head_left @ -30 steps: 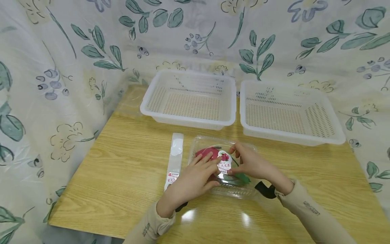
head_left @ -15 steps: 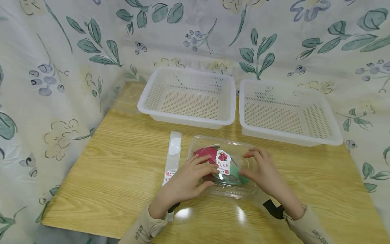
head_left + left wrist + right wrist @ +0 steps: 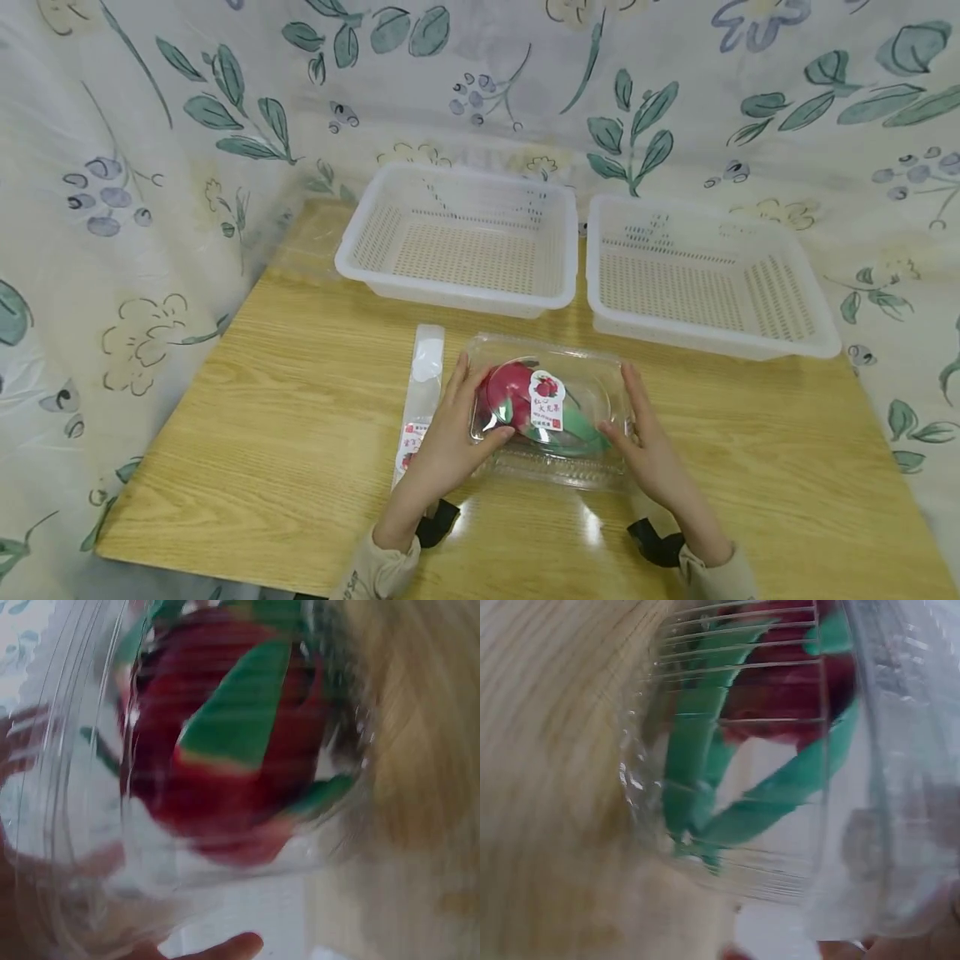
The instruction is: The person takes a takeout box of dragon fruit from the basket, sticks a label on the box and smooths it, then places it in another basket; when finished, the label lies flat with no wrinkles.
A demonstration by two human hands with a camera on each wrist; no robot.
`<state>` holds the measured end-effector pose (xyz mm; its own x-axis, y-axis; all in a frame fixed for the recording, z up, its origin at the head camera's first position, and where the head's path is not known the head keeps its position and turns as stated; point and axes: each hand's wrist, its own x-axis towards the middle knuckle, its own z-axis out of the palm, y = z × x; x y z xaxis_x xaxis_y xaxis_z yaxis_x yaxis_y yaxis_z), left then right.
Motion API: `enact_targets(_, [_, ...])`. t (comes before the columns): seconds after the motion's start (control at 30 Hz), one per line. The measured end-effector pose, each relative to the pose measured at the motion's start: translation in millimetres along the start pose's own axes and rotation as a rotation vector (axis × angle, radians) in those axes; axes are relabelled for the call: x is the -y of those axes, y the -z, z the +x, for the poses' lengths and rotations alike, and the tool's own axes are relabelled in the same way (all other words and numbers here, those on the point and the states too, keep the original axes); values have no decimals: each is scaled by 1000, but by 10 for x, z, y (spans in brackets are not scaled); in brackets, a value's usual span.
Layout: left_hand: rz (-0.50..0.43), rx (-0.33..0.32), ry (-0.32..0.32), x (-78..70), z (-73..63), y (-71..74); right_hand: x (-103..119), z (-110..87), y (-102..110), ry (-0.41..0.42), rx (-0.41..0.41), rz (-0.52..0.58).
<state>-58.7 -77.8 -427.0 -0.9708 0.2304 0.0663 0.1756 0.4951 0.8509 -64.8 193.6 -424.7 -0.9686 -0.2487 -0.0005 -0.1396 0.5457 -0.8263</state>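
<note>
A clear plastic clamshell box [image 3: 555,471] stands on the table in front of me. Inside it lies a red dragon fruit [image 3: 510,392] with green leaf tips; the wrist views show it close through the ribbed wall. On the lid sits a white sticker label [image 3: 547,407] with a fruit picture and writing. My left hand [image 3: 447,437] grips the box's left side, thumb at its front, fingers along the side. On the opposite side my right hand [image 3: 654,450] grips it likewise, thumb near the front corner. Some fingers are blurred behind the plastic in the wrist views.
A pale backing strip [image 3: 423,379] with a printed sticker lies left of the box, partly under my left forearm. Two white perforated baskets, the left basket [image 3: 457,293] and right basket [image 3: 712,335], stand behind. A clear plastic container [image 3: 306,237] is at the back-left corner.
My left hand has moved off the lid and label to the box's left side. My right hand has left the label and moved out to the right side.
</note>
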Motion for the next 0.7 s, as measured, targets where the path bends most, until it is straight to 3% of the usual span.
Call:
enact_targets(0.23, [-126, -156, 40, 67, -20, -115, -98, -39, -105, -31, 5, 279])
enact_targets(0.33, [-189, -209, 51, 100, -36, -151, -107, -67, -158, -23, -35, 374])
enact_targets(0.43, [-265, -205, 80, 134, -53, -141, -103, -96, -229, -27, -107, 461])
enact_targets(0.57, [-330, -144, 119, 186, -55, -94, -99, -128, -309, -47, -193, 555])
enact_targets(0.7, [-399, -111, 135, 200, -32, -75, -95, -133, -318, -53, -224, 581])
